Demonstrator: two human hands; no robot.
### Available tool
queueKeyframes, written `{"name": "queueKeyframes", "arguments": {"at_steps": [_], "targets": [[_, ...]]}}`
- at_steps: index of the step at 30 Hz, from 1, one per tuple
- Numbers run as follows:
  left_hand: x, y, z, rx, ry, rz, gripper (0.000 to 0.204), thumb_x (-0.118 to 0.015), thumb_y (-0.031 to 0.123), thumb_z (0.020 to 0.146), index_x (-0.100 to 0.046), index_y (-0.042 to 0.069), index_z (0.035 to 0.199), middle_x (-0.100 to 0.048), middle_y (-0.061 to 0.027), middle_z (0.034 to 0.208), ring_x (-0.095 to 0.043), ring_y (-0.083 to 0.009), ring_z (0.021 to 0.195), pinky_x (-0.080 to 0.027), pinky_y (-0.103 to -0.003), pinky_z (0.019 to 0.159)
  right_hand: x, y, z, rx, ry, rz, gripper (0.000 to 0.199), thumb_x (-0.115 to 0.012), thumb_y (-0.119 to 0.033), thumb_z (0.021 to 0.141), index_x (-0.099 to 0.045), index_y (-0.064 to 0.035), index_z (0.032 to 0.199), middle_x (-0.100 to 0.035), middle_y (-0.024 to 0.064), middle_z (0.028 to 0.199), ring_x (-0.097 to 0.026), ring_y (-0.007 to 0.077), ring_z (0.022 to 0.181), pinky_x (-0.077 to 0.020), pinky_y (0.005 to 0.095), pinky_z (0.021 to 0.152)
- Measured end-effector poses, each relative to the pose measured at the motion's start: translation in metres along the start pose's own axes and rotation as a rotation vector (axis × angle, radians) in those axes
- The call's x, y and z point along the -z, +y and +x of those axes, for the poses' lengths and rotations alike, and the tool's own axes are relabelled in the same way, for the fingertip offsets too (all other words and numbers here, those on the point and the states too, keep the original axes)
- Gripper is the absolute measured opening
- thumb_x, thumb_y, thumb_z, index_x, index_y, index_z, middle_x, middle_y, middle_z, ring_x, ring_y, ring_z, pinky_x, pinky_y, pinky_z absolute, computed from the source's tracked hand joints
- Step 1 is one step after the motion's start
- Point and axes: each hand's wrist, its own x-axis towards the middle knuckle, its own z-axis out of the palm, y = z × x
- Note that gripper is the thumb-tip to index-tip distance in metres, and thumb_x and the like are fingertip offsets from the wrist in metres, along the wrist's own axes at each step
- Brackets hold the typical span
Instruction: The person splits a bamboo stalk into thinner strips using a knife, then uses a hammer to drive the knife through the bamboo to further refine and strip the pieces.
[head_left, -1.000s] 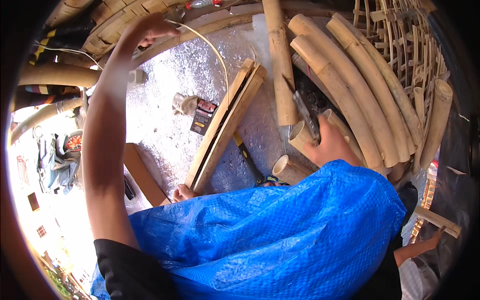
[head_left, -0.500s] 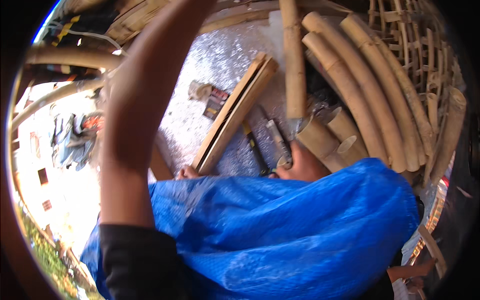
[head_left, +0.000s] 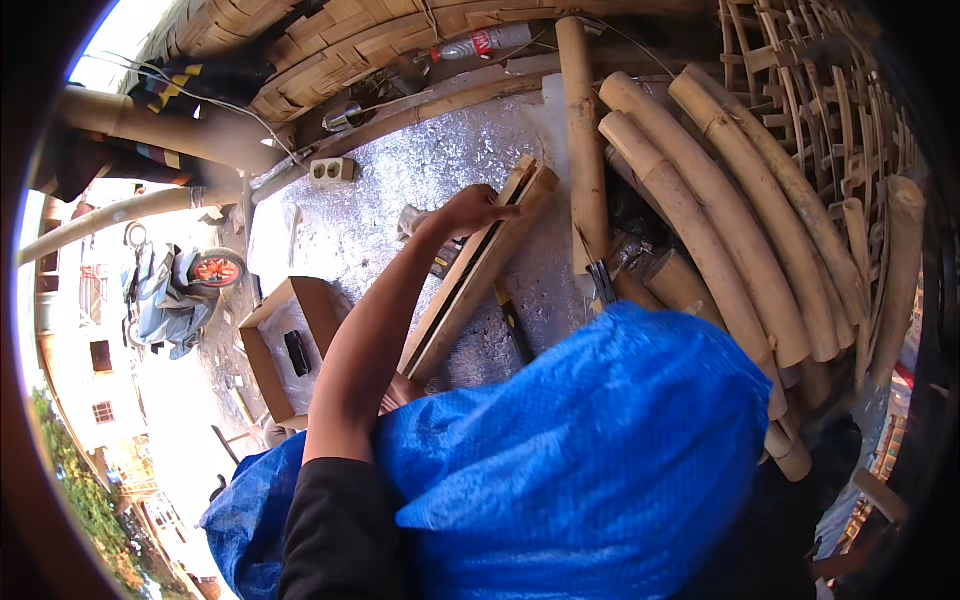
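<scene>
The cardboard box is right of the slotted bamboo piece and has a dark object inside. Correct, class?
No, wrong side: in the head view, the cardboard box is left of the slotted bamboo piece, with the dark object inside.

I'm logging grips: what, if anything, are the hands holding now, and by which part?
Cannot be told for certain: the left hand appears over the upper part of the paired slats; the right hand is out of sight.
</scene>
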Motion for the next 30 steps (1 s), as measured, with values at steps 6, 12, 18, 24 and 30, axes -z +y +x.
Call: {"name": "queueKeyframes", "arguments": {"at_steps": [6,12,18,24,30], "targets": [[0.000,0.007,-0.017,0.066,0.052,-0.038,0.083,-0.068,0.070,0.083,-0.065,-0.001,0.126,-0.069,-0.0203,0.112,-0.065,-0.0297,0.107,-0.049,-0.043,0.093,0.013,-0.025,-0.006,0.052,0.042,0.100,0.033,-0.070,-0.020,0.083,-0.056,-0.0016,0.107,-0.057,0.0059,0.075,-0.058,0.0163,0.065,-0.0471,0.0317,0.062],[0.044,0.013,-0.055,-0.053,0.151,-0.358,0.074,-0.076,0.051,0.087,-0.055,0.000,0.136,-0.065,-0.0167,0.122,-0.062,-0.0250,0.113,-0.045,-0.039,0.100,0.027,-0.072,-0.005,0.130,0.092,0.224,0.029,-0.067,-0.016,0.084,-0.055,-0.0017,0.106,-0.055,0.0034,0.073,-0.054,0.0137,0.061,-0.0450,0.0291,0.058],[0.129,0.095,-0.139,-0.447,0.389,-0.273,0.069,-0.068,0.049,0.094,-0.046,0.003,0.141,-0.061,-0.0096,0.122,-0.056,-0.0187,0.114,-0.045,-0.035,0.100,0.046,-0.148,-0.011,0.288,0.032,0.436,0.024,-0.066,-0.013,0.084,-0.053,-0.0028,0.102,-0.049,0.0005,0.068,-0.046,0.0078,0.054,-0.0389,0.0242,0.052],[0.228,0.200,-0.226,-0.777,0.816,-0.129,0.080,-0.069,0.058,0.089,-0.048,-0.005,0.134,-0.065,-0.0170,0.115,-0.063,-0.0234,0.108,-0.048,-0.037,0.096,0.027,-0.295,-0.053,0.568,0.112,0.426,0.023,-0.074,-0.023,0.083,-0.056,-0.0090,0.085,-0.049,-0.0036,0.066,-0.046,0.0071,0.055,-0.0372,0.0254,0.056],[0.265,0.251,-0.250,-0.940,0.991,-0.168,0.071,-0.072,0.052,0.090,-0.049,-0.004,0.129,-0.063,-0.0141,0.113,-0.061,-0.0173,0.103,-0.051,-0.034,0.089,-0.027,-0.432,-0.055,1.030,0.382,-0.016,0.037,-0.083,-0.035,0.081,-0.066,-0.0024,0.088,-0.060,0.0014,0.074,-0.056,0.0112,0.063,-0.0443,0.0267,0.059]]}}
